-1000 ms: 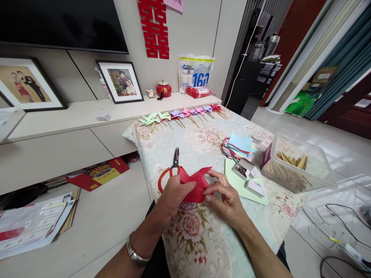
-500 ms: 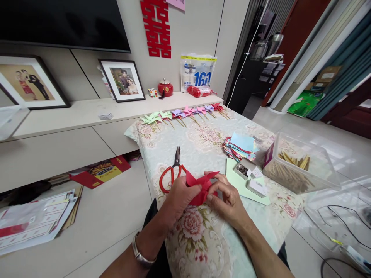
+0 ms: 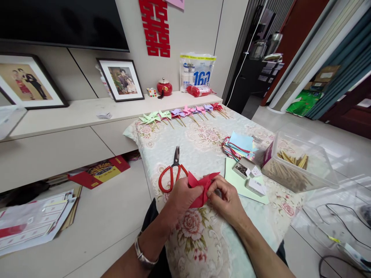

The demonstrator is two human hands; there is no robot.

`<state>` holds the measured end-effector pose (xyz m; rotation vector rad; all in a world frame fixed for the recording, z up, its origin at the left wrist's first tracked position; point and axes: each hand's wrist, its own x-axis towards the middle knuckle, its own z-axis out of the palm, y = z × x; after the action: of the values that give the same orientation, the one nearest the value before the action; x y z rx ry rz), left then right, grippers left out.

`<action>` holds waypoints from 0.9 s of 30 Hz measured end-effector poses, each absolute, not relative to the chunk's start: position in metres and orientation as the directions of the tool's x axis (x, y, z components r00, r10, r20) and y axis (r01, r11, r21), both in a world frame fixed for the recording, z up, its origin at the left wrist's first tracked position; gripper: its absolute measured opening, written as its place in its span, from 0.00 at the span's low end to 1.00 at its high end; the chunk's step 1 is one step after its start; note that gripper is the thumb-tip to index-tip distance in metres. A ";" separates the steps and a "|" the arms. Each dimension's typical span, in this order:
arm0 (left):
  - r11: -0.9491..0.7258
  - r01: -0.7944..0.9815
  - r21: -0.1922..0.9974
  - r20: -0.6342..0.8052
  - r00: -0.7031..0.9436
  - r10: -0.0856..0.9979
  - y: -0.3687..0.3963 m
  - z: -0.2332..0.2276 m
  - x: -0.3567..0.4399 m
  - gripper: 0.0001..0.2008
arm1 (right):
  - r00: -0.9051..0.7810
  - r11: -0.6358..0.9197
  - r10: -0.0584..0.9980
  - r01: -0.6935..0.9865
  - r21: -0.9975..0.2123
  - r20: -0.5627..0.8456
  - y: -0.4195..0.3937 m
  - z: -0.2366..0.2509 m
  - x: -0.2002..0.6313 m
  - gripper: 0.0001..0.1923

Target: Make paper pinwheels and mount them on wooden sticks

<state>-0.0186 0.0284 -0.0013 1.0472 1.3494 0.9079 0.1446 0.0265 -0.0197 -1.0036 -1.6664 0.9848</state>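
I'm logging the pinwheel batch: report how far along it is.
Done: a row of finished paper pinwheels on sticks lies at the table's far edge. In hand: left hand and right hand pinch a folded red paper piece, no stick on it. Left: a stack of coloured paper squares and a clear tub of wooden sticks.

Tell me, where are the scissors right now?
The red-handled scissors lie on the flowered cloth, just beyond the left hand and left of the red paper both hands pinch.

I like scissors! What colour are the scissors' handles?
Red. The scissors lie on the flowered cloth, seen in the head view.
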 end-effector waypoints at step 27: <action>0.270 0.297 0.916 -0.284 0.004 0.959 0.029 -0.001 -0.017 0.08 | -0.227 0.313 0.941 0.294 -0.903 0.252 0.028 -0.024 0.146 0.07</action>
<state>-0.0172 0.0291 -0.0013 1.2217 1.5070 0.8048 0.1459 0.0282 -0.0238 -1.1215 -1.7141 0.9397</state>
